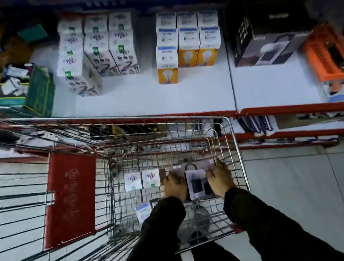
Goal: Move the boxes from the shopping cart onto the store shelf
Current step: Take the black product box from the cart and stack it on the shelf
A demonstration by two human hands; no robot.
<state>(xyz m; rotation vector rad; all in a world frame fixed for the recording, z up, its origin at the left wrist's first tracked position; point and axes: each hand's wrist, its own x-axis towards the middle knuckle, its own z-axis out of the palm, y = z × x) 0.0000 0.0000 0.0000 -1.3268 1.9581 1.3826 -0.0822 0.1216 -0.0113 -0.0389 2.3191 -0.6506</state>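
Both hands down inside the shopping cart [235,142], one each side of a dark box [195,181] w/ a white lantern-type picture on top. Left hand [174,185] on box's left edge, right hand [219,178] on its right edge; fingers [220,166] curled over the sides, gripping the box betw. them. Box sits low in the basket, near the cart's right wall. Black sleeves [271,227] reach in over the near rim.

Also in cart: two small white boxes [142,179] side by side just left of the dark box, and another small white/blue box [143,211] nearer the person, partly hidden by left sleeve. Red child-seat flap [70,197] stands to the left.

Store shelf [205,92] straight ahead, white deck, red front edge. On it: block of white boxes [98,51] at left, group of white/yellow bulb boxes [188,43] mid, a big dark box [270,43] same style as the held one at right, orange packs [333,55] far right. Bare deck in front of these. Cart's wire front wall and rim lie betw. hands and shelf. Green carton [40,93] & clutter far left, blurry.
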